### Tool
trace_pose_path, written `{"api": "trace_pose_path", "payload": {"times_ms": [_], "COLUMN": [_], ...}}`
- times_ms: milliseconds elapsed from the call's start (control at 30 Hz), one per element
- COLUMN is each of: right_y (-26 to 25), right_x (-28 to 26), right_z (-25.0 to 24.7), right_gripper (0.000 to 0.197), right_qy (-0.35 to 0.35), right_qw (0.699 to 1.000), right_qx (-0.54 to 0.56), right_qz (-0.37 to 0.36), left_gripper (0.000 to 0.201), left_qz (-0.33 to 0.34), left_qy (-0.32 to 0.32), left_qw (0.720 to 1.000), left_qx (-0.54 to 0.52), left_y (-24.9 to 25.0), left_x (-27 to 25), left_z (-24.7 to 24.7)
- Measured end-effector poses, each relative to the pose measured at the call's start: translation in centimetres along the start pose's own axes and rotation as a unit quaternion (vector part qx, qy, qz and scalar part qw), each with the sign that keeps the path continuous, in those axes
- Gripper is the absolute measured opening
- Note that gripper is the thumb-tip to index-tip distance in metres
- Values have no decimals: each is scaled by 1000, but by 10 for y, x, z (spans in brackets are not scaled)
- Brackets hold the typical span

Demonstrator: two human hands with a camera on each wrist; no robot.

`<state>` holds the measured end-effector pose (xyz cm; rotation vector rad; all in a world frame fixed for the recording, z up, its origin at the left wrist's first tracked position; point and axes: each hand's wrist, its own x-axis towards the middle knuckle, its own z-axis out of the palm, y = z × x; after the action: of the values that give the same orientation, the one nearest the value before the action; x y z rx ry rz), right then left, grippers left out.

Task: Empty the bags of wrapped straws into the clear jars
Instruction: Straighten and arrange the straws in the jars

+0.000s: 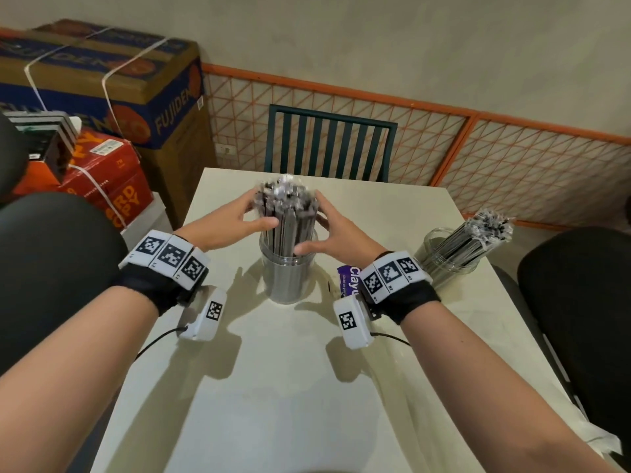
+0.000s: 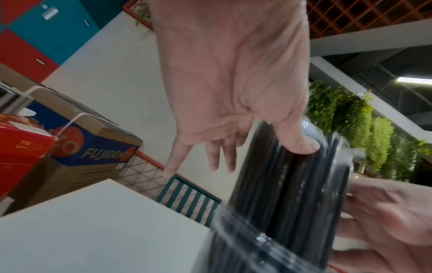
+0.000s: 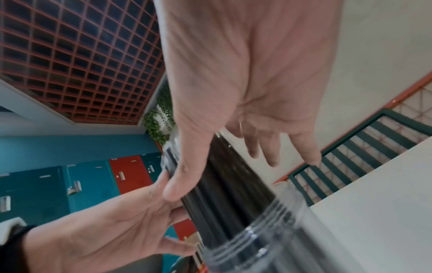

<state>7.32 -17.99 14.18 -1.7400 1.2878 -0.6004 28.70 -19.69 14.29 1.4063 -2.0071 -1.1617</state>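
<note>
A clear jar (image 1: 288, 278) stands mid-table with a thick bundle of black wrapped straws (image 1: 286, 216) rising well above its rim. My left hand (image 1: 246, 213) cups the bundle's left side and my right hand (image 1: 327, 227) its right side. In the left wrist view the left hand (image 2: 224, 83) has its thumb pressed on the straws (image 2: 287, 184) and its fingers straight. The right wrist view shows the right hand (image 3: 252, 73) the same way, thumb along the straws (image 3: 224, 184) above the jar (image 3: 268, 240). The picture is motion-blurred.
A second clear jar (image 1: 444, 264) holding leaning wrapped straws (image 1: 474, 237) stands at the table's right edge. A purple wrapper (image 1: 346, 281) lies behind my right wrist. A green chair (image 1: 327, 145) faces the white table (image 1: 273, 387); cardboard boxes (image 1: 102, 83) are stacked at left.
</note>
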Motion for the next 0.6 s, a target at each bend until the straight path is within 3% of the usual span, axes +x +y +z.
{"api": "trace_pose_path", "payload": {"times_ms": [67, 133, 200, 333, 433, 533, 600], "right_y": [11, 21, 27, 26, 22, 13, 9], "right_x": [-2, -3, 0, 12, 20, 22, 18], "right_z": [-4, -6, -9, -3, 6, 7, 1], "right_gripper": [112, 110, 108, 117, 96, 73, 74], "right_qy": [-23, -24, -20, -40, -21, 49, 67], "right_qw": [999, 998, 997, 998, 999, 998, 997], "right_qx": [-15, -14, -5, 5, -18, -37, -25], "right_qz": [40, 55, 73, 51, 32, 12, -15], "left_gripper": [80, 77, 70, 91, 98, 81, 77], "left_qz": [-37, -48, -40, 3, -2, 0, 4], "left_qy": [-3, 45, 98, 97, 111, 130, 76], "left_qw": [999, 996, 991, 987, 982, 979, 982], "left_qx": [-20, -56, -88, -126, -152, -159, -173], "left_y": [-10, -16, -13, 4, 14, 19, 20], "left_x": [-5, -10, -14, -11, 1, 7, 7], "left_z": [-2, 5, 20, 50, 56, 49, 37]}}
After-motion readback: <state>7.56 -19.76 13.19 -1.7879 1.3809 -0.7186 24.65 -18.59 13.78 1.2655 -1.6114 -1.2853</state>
